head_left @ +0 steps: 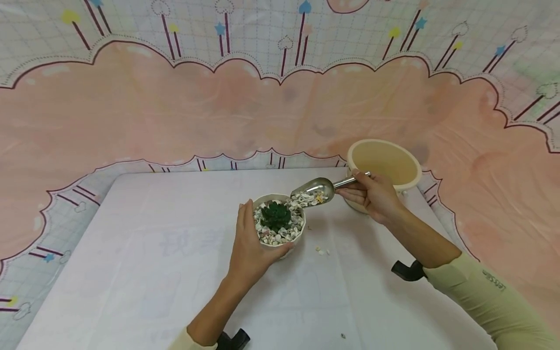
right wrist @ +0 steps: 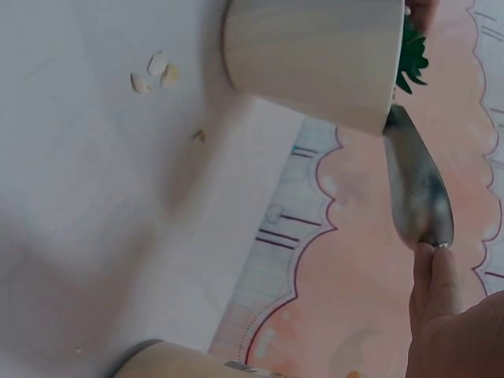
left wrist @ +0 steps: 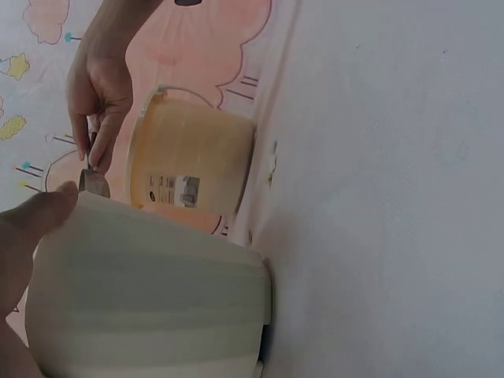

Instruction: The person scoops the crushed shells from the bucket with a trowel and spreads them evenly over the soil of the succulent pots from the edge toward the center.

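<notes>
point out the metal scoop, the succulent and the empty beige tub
metal scoop (head_left: 316,187), head view, on the shiny bowl of the scoop
succulent (head_left: 275,215), head view, on the middle of its green rosette
beige tub (head_left: 385,163), head view, on its inner wall

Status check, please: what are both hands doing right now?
Left hand grips plant pot. Right hand holds scoop of pebbles at pot's rim. Spilled pebbles on table; nothing blocking.

Pale yellow-green long sleeves (head_left: 490,296), small grey lettering — black wrist mounts (head_left: 408,270)

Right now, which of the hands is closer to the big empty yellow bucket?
Right. The right hand holds the metal scoop directly in front of the yellow bucket; the left hand grips the plant pot, farther away.
</notes>
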### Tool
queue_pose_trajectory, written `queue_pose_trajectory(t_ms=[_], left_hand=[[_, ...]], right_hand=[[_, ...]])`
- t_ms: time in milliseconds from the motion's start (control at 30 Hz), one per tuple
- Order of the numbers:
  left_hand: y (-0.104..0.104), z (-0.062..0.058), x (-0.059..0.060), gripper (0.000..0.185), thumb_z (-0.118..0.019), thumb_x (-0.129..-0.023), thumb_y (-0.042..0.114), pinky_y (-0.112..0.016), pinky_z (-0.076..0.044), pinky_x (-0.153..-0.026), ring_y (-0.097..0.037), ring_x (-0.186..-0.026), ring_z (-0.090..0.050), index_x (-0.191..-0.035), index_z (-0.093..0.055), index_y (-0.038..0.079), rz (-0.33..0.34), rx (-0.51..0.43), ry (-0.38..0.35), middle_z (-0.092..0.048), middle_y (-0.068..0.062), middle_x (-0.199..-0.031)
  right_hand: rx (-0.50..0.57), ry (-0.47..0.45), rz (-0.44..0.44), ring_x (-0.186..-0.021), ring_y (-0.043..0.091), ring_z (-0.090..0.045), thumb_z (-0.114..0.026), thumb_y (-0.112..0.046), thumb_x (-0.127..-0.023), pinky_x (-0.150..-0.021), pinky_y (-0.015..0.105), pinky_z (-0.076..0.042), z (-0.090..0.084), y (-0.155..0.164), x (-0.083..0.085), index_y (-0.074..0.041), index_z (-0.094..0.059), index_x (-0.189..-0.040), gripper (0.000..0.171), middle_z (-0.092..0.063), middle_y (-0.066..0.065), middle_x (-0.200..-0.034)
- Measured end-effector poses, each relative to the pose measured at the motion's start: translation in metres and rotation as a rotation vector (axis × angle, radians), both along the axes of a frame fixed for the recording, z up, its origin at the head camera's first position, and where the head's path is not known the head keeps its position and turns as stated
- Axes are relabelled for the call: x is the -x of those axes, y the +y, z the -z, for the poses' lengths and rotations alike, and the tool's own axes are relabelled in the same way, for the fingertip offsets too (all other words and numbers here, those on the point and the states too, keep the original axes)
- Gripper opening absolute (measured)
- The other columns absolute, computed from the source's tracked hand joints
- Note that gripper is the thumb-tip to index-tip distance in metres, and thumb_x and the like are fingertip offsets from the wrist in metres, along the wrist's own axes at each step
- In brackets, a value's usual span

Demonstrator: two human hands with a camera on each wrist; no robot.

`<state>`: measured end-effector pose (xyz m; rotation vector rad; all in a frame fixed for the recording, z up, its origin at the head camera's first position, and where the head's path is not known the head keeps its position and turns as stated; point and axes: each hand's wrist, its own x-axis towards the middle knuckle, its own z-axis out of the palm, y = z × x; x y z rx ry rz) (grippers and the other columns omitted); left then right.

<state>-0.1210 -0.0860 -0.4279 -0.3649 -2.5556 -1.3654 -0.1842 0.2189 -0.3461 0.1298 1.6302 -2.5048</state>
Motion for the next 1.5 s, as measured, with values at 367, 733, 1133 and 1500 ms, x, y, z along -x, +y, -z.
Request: queue_pose_trajectory(t_ms=[367,733,1133,1500], left_hand=[[-0.015,0.006,0.015,0.133,-0.100,-0.068,0.039,-0.061,-0.032,-0.118,-0.043,-0.155,-0.023,-0.166,-0.018,0.000,0.097,0.002,0.031,-0.023,-0.027,-0.167],[-0.013,-0.001,0.013,0.132,-0.098,-0.069,0.036,-0.061,-0.029,-0.119,-0.043,-0.158,-0.011,-0.166,-0.017,-0.002,0.122,0.010,0.032,-0.018,-0.025,-0.169],[-0.013,0.004,0.015,0.133,-0.101,-0.067,0.036,-0.058,-0.033,-0.118,-0.042,-0.155,-0.023,-0.166,-0.019,0.000,0.104,0.021,0.042,-0.022,-0.026,-0.168],[-0.023,0.000,0.019,0.129,-0.098,-0.072,0.035,-0.063,-0.029,-0.118,-0.039,-0.159,-0.011,-0.168,-0.017,0.005,0.204,-0.002,-0.002,-0.014,-0.021,-0.171]], right_hand=[[0.006,0.000,0.011,-0.084,0.027,-0.079,-0.046,-0.013,-0.114,-0.083,0.034,-0.060,-0.002,0.001,0.002,0.002,-0.067,-0.101,0.029,-0.076,0.020,-0.090],[-0.018,-0.006,-0.006,-0.084,0.027,-0.079,-0.048,-0.012,-0.113,-0.082,0.034,-0.060,-0.003,0.000,0.001,0.001,-0.071,-0.098,0.031,-0.077,0.020,-0.089],[-0.022,0.002,0.001,-0.084,0.026,-0.079,-0.048,-0.013,-0.113,-0.082,0.034,-0.060,-0.001,0.000,0.002,0.002,-0.069,-0.100,0.029,-0.077,0.019,-0.091],[0.008,0.027,0.009,-0.083,0.026,-0.079,-0.046,-0.011,-0.114,-0.082,0.033,-0.060,0.000,-0.003,0.005,0.003,-0.066,-0.101,0.028,-0.077,0.020,-0.090]])
